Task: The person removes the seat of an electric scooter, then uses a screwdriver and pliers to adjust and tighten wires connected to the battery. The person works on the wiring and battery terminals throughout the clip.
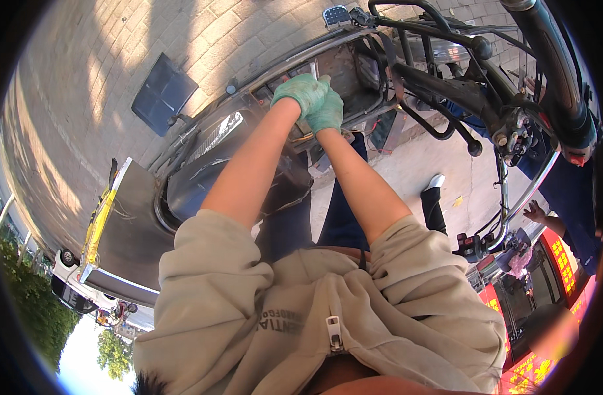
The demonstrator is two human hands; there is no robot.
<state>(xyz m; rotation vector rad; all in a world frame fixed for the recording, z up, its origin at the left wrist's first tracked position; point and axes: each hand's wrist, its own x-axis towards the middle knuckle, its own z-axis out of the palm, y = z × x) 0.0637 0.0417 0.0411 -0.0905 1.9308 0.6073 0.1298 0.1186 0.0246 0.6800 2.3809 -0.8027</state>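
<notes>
Both my hands wear green work gloves and meet over the open frame compartment (344,66) of a worn electric vehicle. My left hand (301,92) is closed, fingers curled downward over the compartment's edge. Pressed against it, my right hand (326,113) is closed too. Whatever they grip is hidden by the gloves; only a small pale metallic piece (312,68) shows just beyond the left hand. Beside my left forearm lies the vehicle's dark, scuffed seat (216,164).
Handlebars (512,131) and black tubing rise at the right. A dark flat panel (163,93) lies on the paving at the left. A grey box-like bed (133,224) with yellow trim is at lower left. Another person's hand (533,211) and a shoe (436,182) show at right.
</notes>
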